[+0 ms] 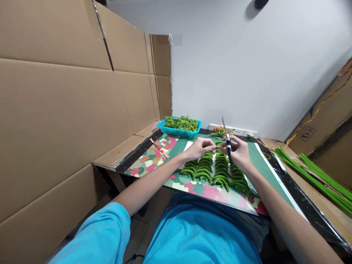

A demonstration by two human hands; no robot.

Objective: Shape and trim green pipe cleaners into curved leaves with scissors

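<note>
Over the rows of green pieces, my left hand (200,149) pinches a short green pipe cleaner piece, mostly hidden by the fingertips. My right hand (239,151) meets it at the fingertips and touches the same piece. Scissors (228,143) with a dark handle and white wrapping are held in that right hand, thin blades pointing up. Below both hands, curved fuzzy green pipe cleaner pieces (204,167) lie in several columns on a white sheet. The near ends of these columns fan toward me.
A blue basket (180,132) heaped with green pieces stands at the back left. A red stick (158,148) lies on the patterned board (143,161). Long green pipe cleaners (316,179) rest at right. Behind are a power strip (242,132) and orange-green bits (220,131); cardboard walls (68,110) the left.
</note>
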